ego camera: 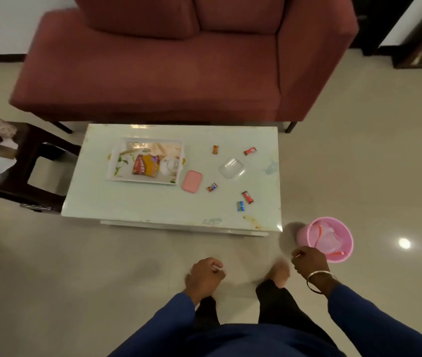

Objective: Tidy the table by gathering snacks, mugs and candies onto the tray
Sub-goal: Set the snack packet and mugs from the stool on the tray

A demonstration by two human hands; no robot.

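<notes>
On the left of the low white table [132, 204] stands a white tray [113, 161]. It holds a red-and-yellow snack packet [146, 165] and a pale mug [170, 164]. Several wrapped candies lie loose on the table's right half: an orange one [215, 149], a red one [250, 151], a dark one [212, 187], another red one [247, 197] and a blue one [240, 206]. My left hand [204, 275] hangs curled into a fist over the floor, short of the table. My right hand [307, 261] hangs with loosely curled fingers beside the pink bin. Neither hand plainly holds anything.
A clear plastic container [231, 168] and a pink lid [191, 181] lie mid-table. The pink bin [333, 237] with rubbish stands on the floor at the table's near right corner. A maroon sofa [179, 60] runs behind the table and a dark side table [19, 171] stands left.
</notes>
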